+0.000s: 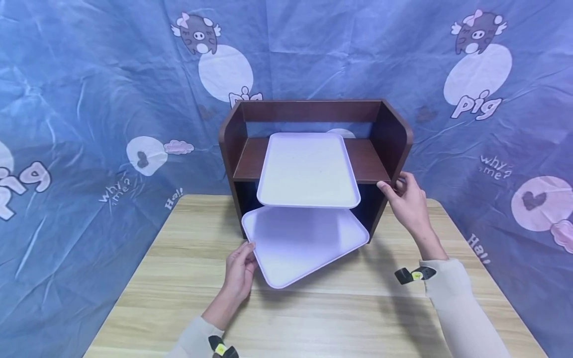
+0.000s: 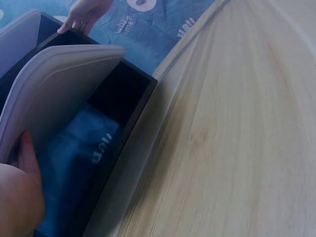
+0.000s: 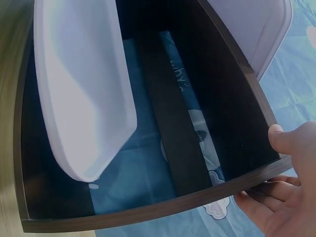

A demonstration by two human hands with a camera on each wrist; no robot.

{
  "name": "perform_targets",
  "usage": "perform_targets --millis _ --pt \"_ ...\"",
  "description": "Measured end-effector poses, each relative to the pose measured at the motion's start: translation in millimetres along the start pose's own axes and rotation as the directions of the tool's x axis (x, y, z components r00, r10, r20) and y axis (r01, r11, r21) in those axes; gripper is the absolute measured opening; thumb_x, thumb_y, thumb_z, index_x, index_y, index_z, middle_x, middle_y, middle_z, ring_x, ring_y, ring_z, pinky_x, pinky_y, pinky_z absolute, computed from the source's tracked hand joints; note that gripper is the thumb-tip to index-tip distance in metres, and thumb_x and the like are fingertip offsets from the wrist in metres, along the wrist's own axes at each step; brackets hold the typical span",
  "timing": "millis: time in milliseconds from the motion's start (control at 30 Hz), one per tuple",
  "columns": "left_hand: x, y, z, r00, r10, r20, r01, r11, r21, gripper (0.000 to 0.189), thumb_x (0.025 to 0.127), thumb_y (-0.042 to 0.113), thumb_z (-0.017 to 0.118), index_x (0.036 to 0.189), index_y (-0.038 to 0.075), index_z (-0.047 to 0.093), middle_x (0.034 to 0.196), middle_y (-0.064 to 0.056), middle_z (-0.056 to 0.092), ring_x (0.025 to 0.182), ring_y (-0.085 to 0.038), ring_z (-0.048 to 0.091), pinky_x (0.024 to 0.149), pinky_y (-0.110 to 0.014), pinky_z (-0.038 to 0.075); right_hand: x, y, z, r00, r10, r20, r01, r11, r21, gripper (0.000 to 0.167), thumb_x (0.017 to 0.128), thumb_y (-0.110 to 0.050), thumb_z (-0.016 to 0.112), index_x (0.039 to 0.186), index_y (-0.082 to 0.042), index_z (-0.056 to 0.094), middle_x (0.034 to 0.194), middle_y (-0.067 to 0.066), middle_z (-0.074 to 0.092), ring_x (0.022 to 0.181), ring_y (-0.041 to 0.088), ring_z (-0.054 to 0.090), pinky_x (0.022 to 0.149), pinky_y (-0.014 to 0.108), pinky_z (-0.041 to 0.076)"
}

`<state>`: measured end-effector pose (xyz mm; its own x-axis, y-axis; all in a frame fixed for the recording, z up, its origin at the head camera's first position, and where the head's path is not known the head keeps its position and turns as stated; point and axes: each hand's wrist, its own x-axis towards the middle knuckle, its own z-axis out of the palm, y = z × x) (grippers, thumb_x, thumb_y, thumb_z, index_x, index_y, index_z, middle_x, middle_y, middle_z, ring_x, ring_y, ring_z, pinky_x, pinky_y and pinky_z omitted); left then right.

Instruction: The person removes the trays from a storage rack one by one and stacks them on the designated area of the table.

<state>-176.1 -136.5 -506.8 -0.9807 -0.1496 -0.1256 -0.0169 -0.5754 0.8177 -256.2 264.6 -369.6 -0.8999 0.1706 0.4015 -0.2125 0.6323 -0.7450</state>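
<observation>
A dark brown two-tier desktop shelf stands on the table. One white tray lies on its upper board, sticking out past the front edge. Below, a second white tray sits askew, partly inside the lower compartment, its near corner jutting out over the table. My left hand holds this lower tray by its left edge, with fingers against the underside in the left wrist view. My right hand grips the shelf's right side panel, thumb at the front edge near the upper board and fingers around the outer face.
The wooden table extends around the shelf toward me. A blue cloth with pig prints hangs behind and along both sides. Through the shelf's open back the cloth shows in the right wrist view. Each sleeve carries a black strap.
</observation>
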Motion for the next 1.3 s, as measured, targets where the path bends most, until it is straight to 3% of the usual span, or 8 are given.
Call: perform_targets --millis 67,133,200,267,400,600,900,1300 --pt "1.1 1.0 -1.6 1.000 -0.006 0.004 0.006 1.000 0.003 0.054 0.104 0.003 0.055 0.149 -0.020 0.036 0.097 -0.001 0.079 0.089 -0.009 0.078 0.089 -0.026 0.065 -0.1 0 0 1.000 -0.001 -0.001 0.001 1.000 -0.003 0.068 0.102 -0.043 0.072 0.146 0.004 0.050 0.141 0.027 0.065 0.130 0.041 0.066 0.111 0.055 0.053" --pt "2.6 2.0 -3.1 1.000 -0.015 0.005 0.015 1.000 0.003 0.048 0.104 0.002 0.055 0.146 -0.018 0.043 0.097 -0.001 0.078 0.087 -0.009 0.077 0.089 -0.026 0.065 -0.2 0 -1 1.000 -0.002 -0.001 0.002 1.000 -0.004 0.068 0.102 -0.043 0.072 0.145 0.004 0.050 0.140 0.027 0.065 0.129 0.041 0.066 0.110 0.053 0.054" --pt "4.2 2.6 -4.1 1.000 -0.025 0.007 0.025 1.000 0.004 0.037 0.104 0.002 0.055 0.138 -0.012 0.055 0.097 -0.001 0.078 0.086 -0.010 0.077 0.088 -0.026 0.065 -0.1 1 -1 1.000 -0.005 -0.002 0.005 1.000 -0.003 0.068 0.102 -0.043 0.072 0.145 0.004 0.050 0.140 0.027 0.066 0.129 0.041 0.066 0.108 0.039 0.057" --pt "5.1 3.5 -5.0 0.999 -0.034 0.013 0.034 0.999 0.007 0.026 0.104 0.003 0.055 0.127 -0.007 0.064 0.095 -0.001 0.078 0.084 -0.011 0.076 0.086 -0.027 0.065 0.0 0 -1 1.000 -0.007 -0.004 0.007 1.000 -0.005 0.068 0.102 -0.043 0.072 0.145 0.004 0.051 0.140 0.027 0.066 0.129 0.041 0.066 0.108 0.039 0.058" --pt "4.2 5.9 -8.8 0.998 -0.034 0.059 0.031 0.998 0.050 0.027 0.104 0.003 0.053 0.127 -0.007 0.062 0.094 0.000 0.078 0.083 -0.010 0.075 0.084 -0.026 0.065 0.0 0 -1 1.000 -0.004 0.000 0.004 1.000 -0.011 0.068 0.102 -0.044 0.072 0.145 0.003 0.051 0.140 0.026 0.066 0.129 0.041 0.066 0.107 0.037 0.057" --pt "5.4 10.0 -14.8 0.992 -0.029 0.120 0.018 0.996 0.090 0.020 0.103 0.001 0.050 0.118 -0.003 0.063 0.088 0.000 0.079 0.079 -0.009 0.076 0.074 -0.026 0.066 1.0 -1 0 1.000 -0.002 0.000 0.002 1.000 0.002 0.068 0.101 -0.045 0.072 0.145 0.003 0.051 0.140 0.026 0.067 0.129 0.040 0.067 0.085 0.000 0.039" --pt "12.4 16.2 -22.8 0.989 -0.056 0.135 0.049 0.997 0.054 0.021 0.102 -0.003 0.047 0.103 0.005 0.067 0.082 -0.002 0.078 0.076 -0.010 0.077 0.070 -0.027 0.066 1.5 -2 -2 1.000 0.007 0.004 -0.007 1.000 0.011 0.068 0.101 -0.045 0.072 0.145 0.003 0.051 0.140 0.026 0.067 0.130 0.040 0.066 0.084 -0.001 0.040" --pt "15.6 21.4 -33.9 0.992 -0.076 0.096 0.065 0.992 0.107 0.023 0.101 -0.003 0.048 0.107 0.003 0.069 0.086 -0.003 0.078 0.075 -0.009 0.075 0.071 -0.023 0.064 0.6 -1 -3 1.000 0.002 0.008 -0.002 1.000 -0.007 0.067 0.102 -0.045 0.071 0.145 0.003 0.051 0.139 0.026 0.067 0.129 0.041 0.067 0.083 0.000 0.039"
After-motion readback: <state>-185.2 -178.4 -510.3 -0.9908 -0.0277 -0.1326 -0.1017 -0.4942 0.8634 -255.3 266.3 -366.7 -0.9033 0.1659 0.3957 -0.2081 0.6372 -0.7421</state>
